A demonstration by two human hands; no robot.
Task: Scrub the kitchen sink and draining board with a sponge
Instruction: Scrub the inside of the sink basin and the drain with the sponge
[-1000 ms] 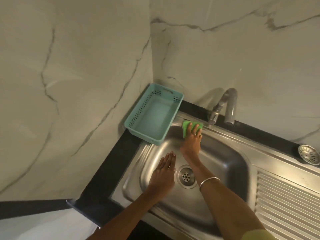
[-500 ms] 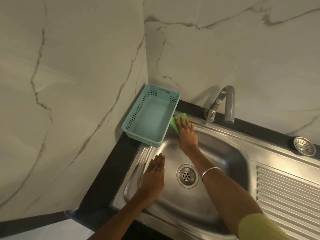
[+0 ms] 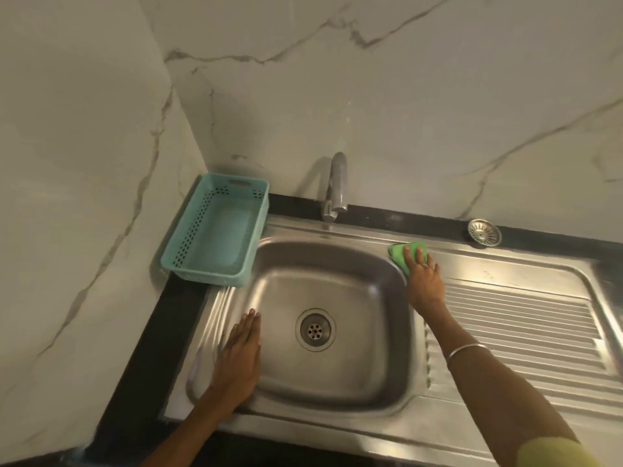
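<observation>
- One stainless-steel sink (image 3: 337, 396) with one round drain (image 3: 315, 329) in the bowl's floor, and one ribbed draining board (image 3: 526, 335) joined on its right.
- One green sponge (image 3: 403, 252), at the bowl's back-right corner where the rim meets the draining board.
- Two hands. The right hand (image 3: 425, 284) presses the sponge flat under straight fingers; it wears one ring, and one metal bangle (image 3: 467, 349) sits on that forearm.
- The left hand (image 3: 240, 355) lies flat, fingers together and straight, on the bowl's left rim, holding nothing.
- One chrome tap (image 3: 335, 187) behind the bowl; one teal perforated basket (image 3: 188, 254) at the back-left corner; one loose metal strainer (image 3: 484, 232) on the black ledge behind the draining board.
- Half a second ago the sponge and right hand were at the bowl's back-left corner beside the basket; they have crossed to the back-right corner. The left hand has kept to the left rim.
</observation>
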